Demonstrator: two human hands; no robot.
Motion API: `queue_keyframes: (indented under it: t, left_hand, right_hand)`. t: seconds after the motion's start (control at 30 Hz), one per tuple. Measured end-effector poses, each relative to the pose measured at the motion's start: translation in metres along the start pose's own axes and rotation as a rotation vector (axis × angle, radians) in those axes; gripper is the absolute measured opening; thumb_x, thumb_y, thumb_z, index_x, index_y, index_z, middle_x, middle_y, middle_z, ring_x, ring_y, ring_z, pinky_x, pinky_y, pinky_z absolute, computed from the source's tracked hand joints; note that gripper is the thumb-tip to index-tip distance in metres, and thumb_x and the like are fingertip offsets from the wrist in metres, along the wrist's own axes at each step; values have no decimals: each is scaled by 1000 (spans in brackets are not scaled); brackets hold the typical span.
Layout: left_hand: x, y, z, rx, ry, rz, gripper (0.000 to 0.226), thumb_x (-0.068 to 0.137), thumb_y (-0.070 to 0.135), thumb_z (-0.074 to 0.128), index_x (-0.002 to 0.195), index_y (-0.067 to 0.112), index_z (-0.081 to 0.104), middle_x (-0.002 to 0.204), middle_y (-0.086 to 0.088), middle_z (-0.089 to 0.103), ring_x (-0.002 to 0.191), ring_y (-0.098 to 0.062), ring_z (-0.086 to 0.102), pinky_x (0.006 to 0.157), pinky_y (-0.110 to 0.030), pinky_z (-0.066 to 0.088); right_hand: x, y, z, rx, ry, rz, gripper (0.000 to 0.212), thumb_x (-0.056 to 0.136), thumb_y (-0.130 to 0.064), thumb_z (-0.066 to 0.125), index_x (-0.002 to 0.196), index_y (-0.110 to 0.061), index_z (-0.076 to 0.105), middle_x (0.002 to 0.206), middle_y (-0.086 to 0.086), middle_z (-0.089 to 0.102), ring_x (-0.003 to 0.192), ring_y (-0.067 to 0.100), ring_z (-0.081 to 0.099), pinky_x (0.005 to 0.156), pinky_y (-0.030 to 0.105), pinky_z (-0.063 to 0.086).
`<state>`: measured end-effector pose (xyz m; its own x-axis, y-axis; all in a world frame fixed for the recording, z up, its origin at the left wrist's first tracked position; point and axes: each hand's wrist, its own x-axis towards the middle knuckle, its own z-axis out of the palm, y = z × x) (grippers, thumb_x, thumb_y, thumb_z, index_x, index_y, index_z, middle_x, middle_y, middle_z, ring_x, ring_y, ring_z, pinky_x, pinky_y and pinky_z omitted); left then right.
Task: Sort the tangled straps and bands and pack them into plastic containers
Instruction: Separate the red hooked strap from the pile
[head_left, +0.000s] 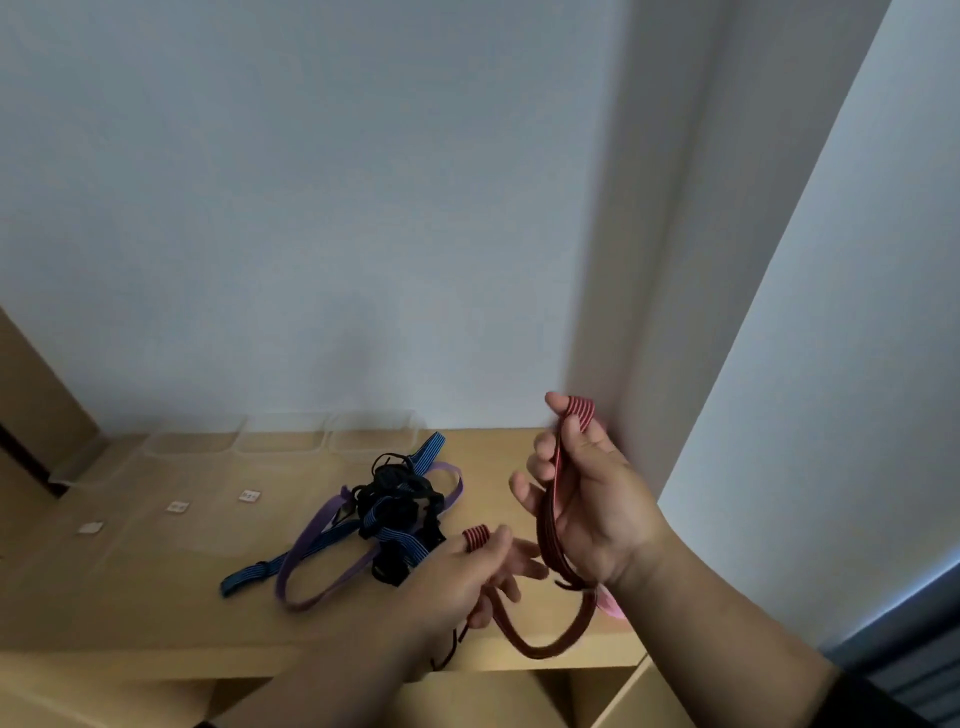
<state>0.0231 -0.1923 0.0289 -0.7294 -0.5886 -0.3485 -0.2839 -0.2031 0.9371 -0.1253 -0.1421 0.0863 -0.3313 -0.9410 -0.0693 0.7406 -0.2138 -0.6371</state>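
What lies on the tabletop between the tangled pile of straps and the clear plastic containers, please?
In the head view, only bare wooden tabletop separates the tangle from the containers.

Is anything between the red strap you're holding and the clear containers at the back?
Yes. The tangled pile of blue, purple and black straps lies on the wooden tabletop between the red striped strap and the clear plastic containers along the wall.
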Motion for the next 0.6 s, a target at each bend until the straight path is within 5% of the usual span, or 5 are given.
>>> queue_keyframes:
  t: [0.13, 0.23, 0.33, 0.47, 0.6]
  left_hand:
    - [-2, -5, 0, 217, -77, 164, 30, 90, 35, 71, 119, 31, 69, 93, 6, 69, 60, -9, 53, 58, -19, 46]
    - [2, -5, 7, 198, -68, 182, 32, 88, 12, 72, 118, 23, 68, 104, 8, 75, 87, -8, 67, 75, -17, 51]
    - [2, -6, 7, 165, -51, 174, 20, 90, 9, 69, 109, 17, 69, 82, 8, 73, 63, 3, 59, 61, -14, 44]
    - [-3, -11, 1, 181, -50, 191, 33, 80, 23, 79, 109, 32, 66, 85, 15, 67, 80, -1, 63, 78, -22, 49]
    - [-5, -15, 0, 207, 138, 213, 19, 101, 31, 55, 107, 38, 71, 80, 6, 71, 58, -6, 52, 58, -23, 42]
  right_hand:
    - [7, -14, 12, 24, 5, -99, 18, 94, -24, 53, 106, -26, 68, 74, 1, 58, 61, 12, 54, 76, 42, 56]
    - [11, -22, 15, 56, 7, -166, 16, 94, -23, 54, 98, -27, 69, 75, 2, 58, 63, 13, 55, 80, 43, 54]
    - [14, -27, 9, 8, 46, -217, 22, 100, -23, 49, 95, -30, 70, 73, 1, 56, 61, 13, 52, 79, 43, 54]
    - [11, -38, -1, -5, 137, -290, 20, 100, -22, 50, 95, -29, 68, 68, -1, 46, 57, 13, 41, 73, 39, 50]
    - [4, -46, -9, -141, 189, -328, 19, 103, -10, 48, 98, -21, 63, 64, 1, 42, 54, 14, 38, 60, 33, 45]
